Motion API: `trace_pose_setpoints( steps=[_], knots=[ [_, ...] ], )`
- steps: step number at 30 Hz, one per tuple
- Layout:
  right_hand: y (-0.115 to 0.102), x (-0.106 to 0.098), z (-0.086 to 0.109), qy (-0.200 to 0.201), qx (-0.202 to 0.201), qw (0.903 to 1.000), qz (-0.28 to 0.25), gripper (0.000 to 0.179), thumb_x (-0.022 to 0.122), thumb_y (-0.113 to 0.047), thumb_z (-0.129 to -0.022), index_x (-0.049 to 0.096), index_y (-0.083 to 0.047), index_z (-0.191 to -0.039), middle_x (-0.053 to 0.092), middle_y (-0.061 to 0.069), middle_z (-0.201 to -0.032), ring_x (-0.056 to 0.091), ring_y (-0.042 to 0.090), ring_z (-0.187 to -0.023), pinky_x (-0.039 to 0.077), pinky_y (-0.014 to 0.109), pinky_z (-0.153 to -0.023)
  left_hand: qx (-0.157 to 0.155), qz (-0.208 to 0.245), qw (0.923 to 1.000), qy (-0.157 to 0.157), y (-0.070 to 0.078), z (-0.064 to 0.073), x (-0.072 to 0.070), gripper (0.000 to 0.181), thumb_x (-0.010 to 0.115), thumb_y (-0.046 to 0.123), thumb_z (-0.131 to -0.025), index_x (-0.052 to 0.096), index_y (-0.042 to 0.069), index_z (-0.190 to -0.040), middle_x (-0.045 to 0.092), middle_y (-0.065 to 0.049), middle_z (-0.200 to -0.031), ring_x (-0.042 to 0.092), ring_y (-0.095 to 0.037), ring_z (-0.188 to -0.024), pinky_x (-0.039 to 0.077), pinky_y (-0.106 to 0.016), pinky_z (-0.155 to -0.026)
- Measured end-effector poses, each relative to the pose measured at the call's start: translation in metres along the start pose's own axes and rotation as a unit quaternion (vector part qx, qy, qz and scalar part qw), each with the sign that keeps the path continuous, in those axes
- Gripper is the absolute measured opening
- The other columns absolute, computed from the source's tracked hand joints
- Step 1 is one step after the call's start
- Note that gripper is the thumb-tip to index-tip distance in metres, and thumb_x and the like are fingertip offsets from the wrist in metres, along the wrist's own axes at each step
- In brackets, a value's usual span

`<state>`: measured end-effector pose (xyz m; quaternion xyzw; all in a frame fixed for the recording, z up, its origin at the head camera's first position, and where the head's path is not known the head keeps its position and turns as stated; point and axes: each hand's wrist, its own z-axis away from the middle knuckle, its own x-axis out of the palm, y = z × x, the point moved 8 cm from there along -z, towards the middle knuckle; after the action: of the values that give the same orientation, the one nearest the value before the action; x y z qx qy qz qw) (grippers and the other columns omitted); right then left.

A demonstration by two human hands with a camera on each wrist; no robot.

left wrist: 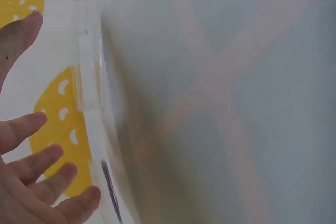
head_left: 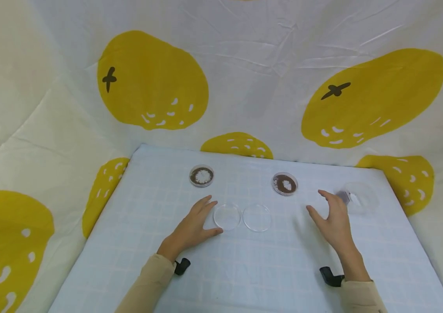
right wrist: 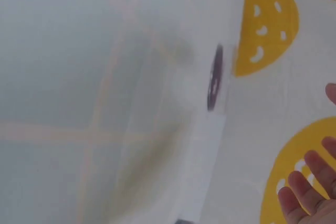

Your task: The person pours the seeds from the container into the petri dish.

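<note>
Two clear round dishes lie side by side mid-table, the left one and the right one, looking like petri dishes or lids. My left hand is spread beside the left one, thumb and fingertips close to its rim; I cannot tell whether they touch it. In the left wrist view, its fingers are apart and hold nothing. My right hand is held above the table on the right, thumb and fingers apart around nothing. Behind stand two petri dishes holding brown material with white on top, one left and one right.
At the back right, beyond my right hand, lies a see-through bag or container with something dark at its left side. A pale blue checked cloth covers the table. White fabric with yellow fruit shapes hangs behind it.
</note>
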<state>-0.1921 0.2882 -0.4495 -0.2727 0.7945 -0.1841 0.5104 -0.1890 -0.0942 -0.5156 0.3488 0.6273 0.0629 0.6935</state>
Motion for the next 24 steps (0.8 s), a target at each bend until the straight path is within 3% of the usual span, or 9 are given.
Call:
trace_pose_setpoints(
  steps=[9,13,20,24],
  knots=[
    [0.035,-0.032,-0.014,0.032,0.047,0.9982,0.020,0.058,0.077,-0.004,-0.084,0.051,0.009,-0.134,0.049,0.034,-0.132,0.039,0.052,-0.123,0.030,0.066,-0.099,-0.009,-0.054,0.9979,-0.034,-0.006,-0.007,0.004,0.093,0.071,0.063,-0.084,0.035,0.016,-0.156,0.016,-0.011,-0.165,0.008,-0.034,-0.151,0.009,-0.059,-0.117],
    [0.052,-0.043,-0.019,0.052,0.064,0.9962,0.027,0.058,0.076,-0.004,-0.084,0.050,0.010,-0.134,0.048,0.035,-0.132,0.037,0.053,-0.124,0.024,0.064,-0.103,-0.013,-0.063,0.9971,-0.042,-0.009,-0.009,0.006,0.093,0.070,0.064,-0.084,0.035,0.016,-0.156,0.016,-0.010,-0.165,0.008,-0.033,-0.151,0.008,-0.061,-0.117],
    [0.100,-0.055,-0.019,0.021,0.190,0.9805,0.048,0.075,0.071,-0.024,-0.093,0.033,0.006,-0.150,0.032,0.035,-0.147,0.020,0.050,-0.136,0.021,0.067,-0.107,-0.009,-0.069,0.9960,-0.057,-0.010,-0.013,0.007,0.093,0.070,0.064,-0.085,0.035,0.016,-0.156,0.017,-0.013,-0.165,0.008,-0.034,-0.151,0.007,-0.063,-0.116],
    [0.130,-0.060,-0.016,0.015,0.243,0.9686,0.049,0.091,0.073,-0.032,-0.091,0.019,0.005,-0.155,0.021,0.036,-0.152,0.012,0.051,-0.140,0.017,0.068,-0.110,-0.017,-0.066,0.9954,-0.068,-0.014,-0.015,0.010,0.094,0.069,0.065,-0.084,0.033,0.019,-0.157,0.016,-0.012,-0.165,0.007,-0.031,-0.152,0.006,-0.065,-0.115]
  ],
)
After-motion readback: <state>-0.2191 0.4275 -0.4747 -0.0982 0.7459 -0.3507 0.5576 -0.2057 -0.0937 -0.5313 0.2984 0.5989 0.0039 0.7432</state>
